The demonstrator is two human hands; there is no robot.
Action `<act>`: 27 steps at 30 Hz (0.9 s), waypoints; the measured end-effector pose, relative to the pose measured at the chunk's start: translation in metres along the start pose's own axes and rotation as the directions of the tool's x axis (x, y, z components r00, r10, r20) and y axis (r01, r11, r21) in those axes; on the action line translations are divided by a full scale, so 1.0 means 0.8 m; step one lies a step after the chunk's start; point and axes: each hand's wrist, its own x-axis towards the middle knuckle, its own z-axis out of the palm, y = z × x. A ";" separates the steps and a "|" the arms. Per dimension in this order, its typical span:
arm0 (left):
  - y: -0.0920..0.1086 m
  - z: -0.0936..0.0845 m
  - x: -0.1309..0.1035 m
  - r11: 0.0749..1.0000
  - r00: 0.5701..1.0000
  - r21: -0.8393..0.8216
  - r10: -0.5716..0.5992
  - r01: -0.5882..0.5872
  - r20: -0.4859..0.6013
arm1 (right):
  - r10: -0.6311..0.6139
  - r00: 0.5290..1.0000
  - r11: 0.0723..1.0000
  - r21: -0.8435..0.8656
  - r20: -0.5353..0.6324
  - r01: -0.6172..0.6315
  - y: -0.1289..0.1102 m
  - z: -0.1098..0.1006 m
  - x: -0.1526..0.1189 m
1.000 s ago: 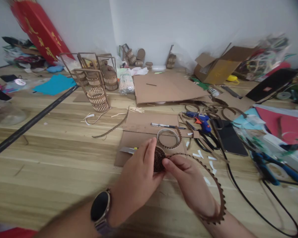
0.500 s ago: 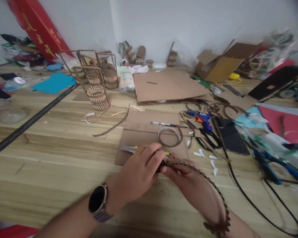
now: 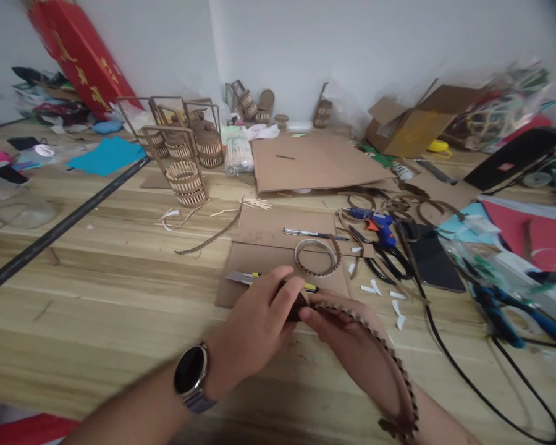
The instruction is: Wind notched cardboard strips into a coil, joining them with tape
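My left hand (image 3: 264,309), with a watch on the wrist, has its fingers wrapped round a small dark brown round piece (image 3: 296,304). From that piece a long brown notched strip (image 3: 375,334) curves right and down over my right forearm. My right hand (image 3: 338,321) pinches the strip close to the piece, thumb on the near side. Both hands are nearly touching, above the near edge of a cardboard sheet (image 3: 254,256). A yellow cutter knife (image 3: 241,277) lies partly hidden behind my left hand. Beyond them sits a roll of tape (image 3: 314,257) with another notched strip round it.
Small woven baskets with tall handles (image 3: 185,182) stand at the back left. Right of the cardboard lie black-handled scissors (image 3: 384,262), a blue glue gun (image 3: 382,228), a phone (image 3: 433,256) and blue-handled pliers (image 3: 500,315). A pen (image 3: 312,233) and white scraps lie nearby.
The left fingers have shifted slightly, showing more of the dark round piece. The strip's hanging loop has moved a little left. The view has shifted slightly.
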 end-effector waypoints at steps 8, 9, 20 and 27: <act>-0.010 -0.002 0.000 0.969 0.974 0.113 0.213 -0.221 0.080 | -0.039 0.999 0.992 -0.120 -0.022 0.036 -0.012 -0.010 0.000; -0.009 -0.001 0.000 0.978 0.981 0.085 0.188 -0.191 0.051 | -0.045 0.998 0.991 -0.128 -0.035 0.040 -0.011 -0.009 -0.001; 0.003 0.003 -0.004 0.970 0.993 0.234 0.047 -0.071 0.107 | 0.024 0.999 0.997 -0.073 -0.040 -0.027 -0.008 -0.003 0.002; 0.004 0.002 -0.002 0.992 0.995 0.123 0.015 -0.027 0.095 | 0.038 0.993 0.997 -0.067 -0.108 -0.046 -0.018 -0.001 0.002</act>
